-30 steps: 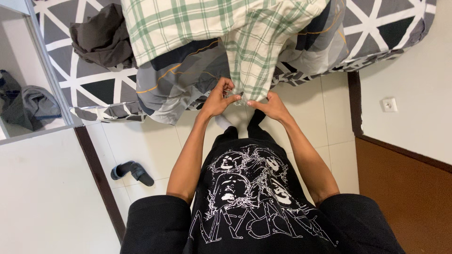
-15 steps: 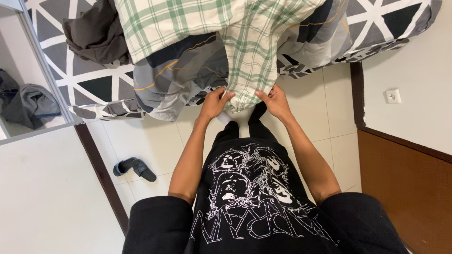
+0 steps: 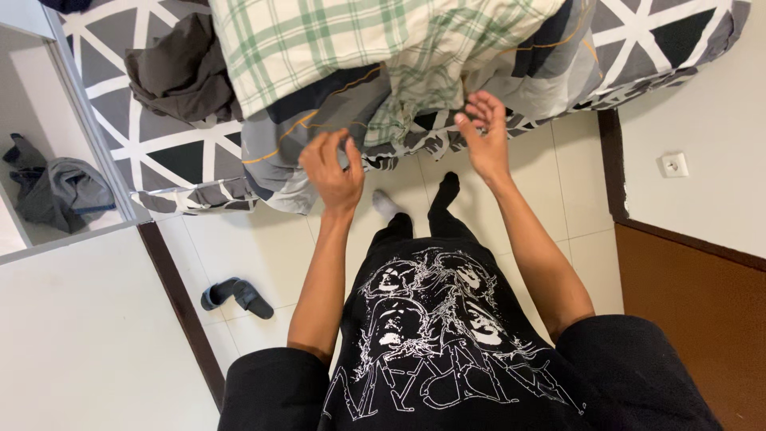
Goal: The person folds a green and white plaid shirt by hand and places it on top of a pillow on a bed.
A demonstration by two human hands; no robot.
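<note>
A green-and-cream plaid cloth point(image 3: 359, 40) lies heaped on the bed, over a grey and dark blue blanket with orange piping point(image 3: 319, 120). My left hand point(image 3: 333, 170) hovers in front of the blanket's hanging edge, fingers loosely curled and holding nothing. My right hand point(image 3: 485, 137) is raised beside the bed edge with its fingers spread apart, also holding nothing. Both hands are apart from the plaid cloth.
The bed has a grey, black and white triangle-patterned sheet point(image 3: 662, 40). A dark garment point(image 3: 183, 72) lies on it at left. A wardrobe shelf point(image 3: 56, 191) holds grey clothes. A dark slipper point(image 3: 237, 295) sits on the tiled floor. A wall socket point(image 3: 674, 165) is at right.
Both hands held the hanging end of the plaid cloth; they have let it go and moved up and apart, and the cloth now lies back on the bed.
</note>
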